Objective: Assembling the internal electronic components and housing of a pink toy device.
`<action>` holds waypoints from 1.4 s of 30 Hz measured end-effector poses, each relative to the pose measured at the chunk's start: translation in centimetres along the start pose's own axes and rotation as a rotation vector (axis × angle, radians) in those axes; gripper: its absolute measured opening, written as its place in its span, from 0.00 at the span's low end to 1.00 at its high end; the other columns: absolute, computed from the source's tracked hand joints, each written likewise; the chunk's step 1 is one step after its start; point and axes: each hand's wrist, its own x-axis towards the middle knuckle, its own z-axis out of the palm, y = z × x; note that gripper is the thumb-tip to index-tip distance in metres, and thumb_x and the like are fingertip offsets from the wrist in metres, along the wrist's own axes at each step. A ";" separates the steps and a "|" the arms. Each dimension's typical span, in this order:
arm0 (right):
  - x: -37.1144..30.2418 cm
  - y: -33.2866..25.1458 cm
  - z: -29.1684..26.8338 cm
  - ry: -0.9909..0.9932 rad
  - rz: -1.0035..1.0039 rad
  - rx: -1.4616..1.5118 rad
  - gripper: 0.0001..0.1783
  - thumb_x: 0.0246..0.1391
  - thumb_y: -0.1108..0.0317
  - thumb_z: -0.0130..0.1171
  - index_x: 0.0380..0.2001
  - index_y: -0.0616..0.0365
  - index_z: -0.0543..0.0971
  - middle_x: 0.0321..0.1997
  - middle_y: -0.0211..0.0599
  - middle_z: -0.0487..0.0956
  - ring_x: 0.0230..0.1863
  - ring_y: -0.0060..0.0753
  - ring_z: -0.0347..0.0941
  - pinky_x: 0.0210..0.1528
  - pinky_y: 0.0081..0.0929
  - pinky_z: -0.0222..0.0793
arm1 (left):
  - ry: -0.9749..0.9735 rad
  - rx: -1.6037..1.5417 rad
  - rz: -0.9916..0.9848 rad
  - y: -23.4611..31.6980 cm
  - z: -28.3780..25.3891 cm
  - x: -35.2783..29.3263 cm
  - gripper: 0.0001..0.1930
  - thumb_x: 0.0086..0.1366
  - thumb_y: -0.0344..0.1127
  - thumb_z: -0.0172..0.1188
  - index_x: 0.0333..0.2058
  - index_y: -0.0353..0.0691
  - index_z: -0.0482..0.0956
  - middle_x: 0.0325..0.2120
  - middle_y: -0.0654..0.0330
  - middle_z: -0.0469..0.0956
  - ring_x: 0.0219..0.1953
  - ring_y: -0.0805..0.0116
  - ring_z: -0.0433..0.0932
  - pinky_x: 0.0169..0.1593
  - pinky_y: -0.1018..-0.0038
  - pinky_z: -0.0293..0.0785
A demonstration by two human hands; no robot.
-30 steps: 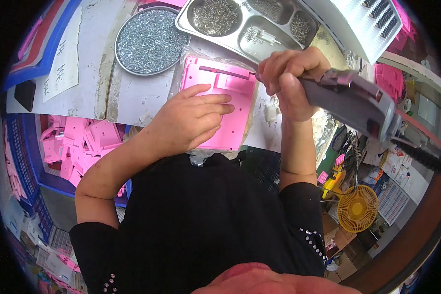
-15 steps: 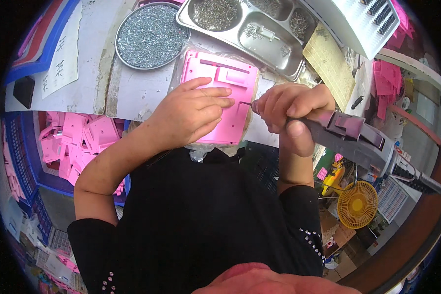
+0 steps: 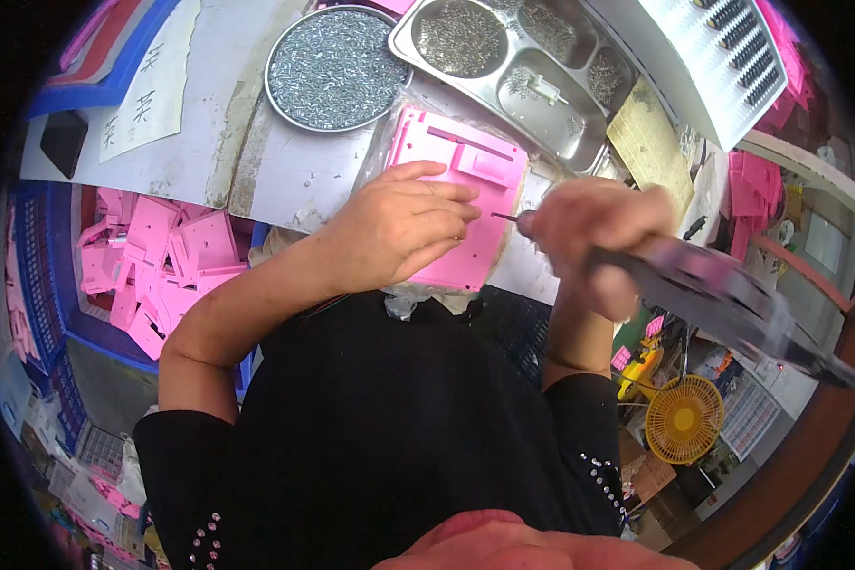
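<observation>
A pink plastic panel (image 3: 486, 201) with slots, small holes and a raised block lies on clear plastic wrap at the table's front edge. My left hand (image 3: 404, 228) rests on its left part, fingers stretched out and slightly apart. In my right hand (image 3: 603, 228), just right of the panel, is a grey and black electric screwdriver (image 3: 722, 290) with a cord at its rear. Its thin bit points left over the panel's right part; whether it touches the panel I cannot tell. Motion blurs the right hand and the tool.
Behind the panel are a round tray of silver screws (image 3: 337, 71) and a metal compartment tray (image 3: 492, 84) of small hardware. A blue crate (image 3: 114, 347) with several pink parts is at left. White rack (image 3: 708, 66) at upper right; yellow fan (image 3: 684, 418) at lower right.
The view has shifted, so the table and its things appear farther right and slightly lower. My right hand and the screwdriver have become blurred. My left hand stays on the panel.
</observation>
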 end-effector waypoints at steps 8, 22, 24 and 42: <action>3.2 -0.9 2.6 -0.158 -0.118 0.174 0.17 0.61 0.60 0.67 0.42 0.54 0.70 0.21 0.33 0.74 0.19 0.28 0.70 0.24 0.29 0.68 | 0.217 0.182 -0.097 0.9 -1.9 0.0 0.05 0.58 0.31 0.70 0.33 0.43 0.84 0.33 0.64 0.86 0.44 0.68 0.86 0.71 0.50 0.58; 3.5 -0.4 4.0 -0.121 -0.027 0.120 0.20 0.59 0.57 0.70 0.40 0.53 0.70 0.20 0.35 0.74 0.21 0.32 0.71 0.29 0.33 0.70 | 0.300 0.160 -0.040 0.3 -2.4 -0.8 0.07 0.55 0.28 0.72 0.31 0.42 0.82 0.31 0.63 0.85 0.41 0.66 0.86 0.71 0.45 0.57; 3.4 -0.4 4.4 -0.093 -0.001 0.103 0.20 0.59 0.57 0.70 0.40 0.53 0.69 0.20 0.35 0.74 0.21 0.32 0.70 0.29 0.34 0.70 | 0.296 0.172 -0.036 0.5 -2.5 -0.9 0.08 0.54 0.27 0.72 0.31 0.41 0.82 0.32 0.61 0.86 0.41 0.65 0.86 0.71 0.45 0.57; 7.7 7.0 2.7 0.015 -0.145 0.000 0.11 0.63 0.71 0.59 0.40 0.57 0.66 0.21 0.38 0.73 0.18 0.28 0.68 0.26 0.30 0.71 | 0.176 0.083 0.052 0.0 -3.0 -2.8 0.09 0.57 0.32 0.70 0.29 0.38 0.77 0.43 0.59 0.84 0.50 0.60 0.83 0.57 0.54 0.73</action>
